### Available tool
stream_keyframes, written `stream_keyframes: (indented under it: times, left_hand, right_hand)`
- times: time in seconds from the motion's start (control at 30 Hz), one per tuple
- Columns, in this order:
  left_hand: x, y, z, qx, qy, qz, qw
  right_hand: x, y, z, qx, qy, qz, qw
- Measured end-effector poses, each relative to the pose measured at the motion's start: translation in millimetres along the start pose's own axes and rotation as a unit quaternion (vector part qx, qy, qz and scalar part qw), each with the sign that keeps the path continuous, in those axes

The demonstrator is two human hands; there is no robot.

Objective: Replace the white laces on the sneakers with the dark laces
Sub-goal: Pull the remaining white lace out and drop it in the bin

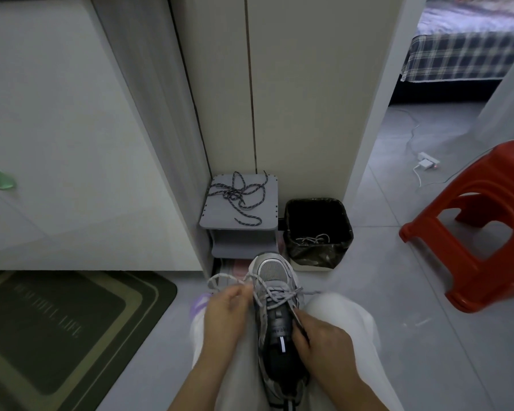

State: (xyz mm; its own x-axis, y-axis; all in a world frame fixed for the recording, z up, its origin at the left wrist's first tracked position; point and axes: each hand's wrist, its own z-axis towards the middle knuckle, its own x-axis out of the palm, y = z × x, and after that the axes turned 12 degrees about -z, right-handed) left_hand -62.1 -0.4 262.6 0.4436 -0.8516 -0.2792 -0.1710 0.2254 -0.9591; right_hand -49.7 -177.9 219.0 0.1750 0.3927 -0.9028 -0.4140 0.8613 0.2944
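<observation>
Dim, bluish-grey, even light fills the room, leaving only faint, soft shadows beneath the grey plastic shoe rack (238,216) and the red plastic stool (472,232). Wide-angle distortion bows the tall white cabinet panels (72,129) toward the frame edges. The whole picture is slightly soft, and the pale speckled lace (220,280) is faintly smeared.

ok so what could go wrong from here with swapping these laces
1. The sneaker only rests on the lap; a hard pull by the left hand on the white lace, while the right hand pinches its other strand, might tip it off.
2. The dark laces lie tangled in a heap on the grey shelf, so they may knot when lifted.
</observation>
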Motion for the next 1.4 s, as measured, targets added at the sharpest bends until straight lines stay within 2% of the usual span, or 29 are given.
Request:
stream_keyframes:
  times: [0.03, 0.1, 0.17, 0.23, 0.33, 0.43, 0.47, 0.53, 0.6, 0.63, 0.7, 0.9, 1.0, 1.13, 1.33, 1.4]
  left_hand:
    - [3.7, -3.5, -7.7, 0.007, 0.046, 0.065, 0.997]
    - [7.8, 0.0, -15.6, 0.090, 0.059, 0.148, 0.983]
    - [9.5, 5.5, -15.8, 0.098, 0.057, 0.124, 0.986]
    - [9.7, 7.7, -12.6, 0.052, 0.058, 0.101, 0.992]
    - [4.5, 8.1, -3.1, 0.010, -0.015, -0.001, 1.000]
    - [-5.9, 2.6, 9.5, -0.010, -0.097, -0.082, 0.992]
    - [-7.0, 0.7, 12.1, -0.014, -0.084, -0.075, 0.994]
    - [-3.3, -9.5, 9.7, -0.012, 0.008, -0.004, 1.000]
    - [2.7, -15.0, -1.7, 0.012, 0.095, 0.082, 0.992]
    - [4.2, -14.3, -7.7, 0.042, 0.110, 0.131, 0.984]
    - [5.5, -5.1, -14.4, 0.077, 0.083, 0.160, 0.981]
    - [6.9, 8.9, -2.6, -0.024, 0.033, 0.011, 0.999]
    - [6.2, 14.9, 1.4, -0.059, 0.012, -0.018, 0.998]
    - [7.8, 22.2, 2.8, -0.060, 0.019, -0.024, 0.998]
    - [-8.9, 23.7, 17.0, -0.111, -0.014, -0.119, 0.987]
    - [-17.8, 17.3, 18.1, -0.118, 0.001, -0.079, 0.990]
  right_hand:
    - [0.2, 0.1, 0.1, 0.001, 0.002, -0.001, 1.000]
    - [1.2, 0.4, 0.0, 0.003, 0.007, -0.001, 1.000]
    - [2.3, 0.3, -0.6, 0.002, 0.005, 0.001, 1.000]
    - [1.1, 0.3, -0.4, 0.002, 0.002, 0.008, 1.000]
    - [-1.1, 0.8, -0.2, 0.001, 0.005, 0.015, 1.000]
    - [0.1, 0.0, -0.6, 0.000, 0.003, 0.015, 1.000]
    - [0.8, -0.8, -1.0, 0.000, 0.005, 0.015, 1.000]
    - [1.4, -1.7, -1.7, 0.002, 0.013, 0.015, 1.000]
    - [0.6, -0.5, -1.7, 0.004, 0.022, 0.023, 0.999]
    - [0.1, 0.3, -1.5, 0.005, 0.024, 0.026, 0.999]
    - [-0.3, 1.5, -1.0, 0.006, 0.020, 0.027, 0.999]
    - [0.8, 0.2, -0.8, 0.004, 0.011, 0.026, 1.000]
    - [-1.9, 1.4, -0.5, 0.002, 0.000, 0.023, 1.000]
    - [-2.6, 1.2, -1.5, -0.004, -0.001, 0.019, 1.000]
    - [-1.7, -0.5, -1.7, -0.003, 0.003, 0.004, 1.000]
    - [-1.9, 0.3, -1.4, 0.000, 0.002, 0.008, 1.000]
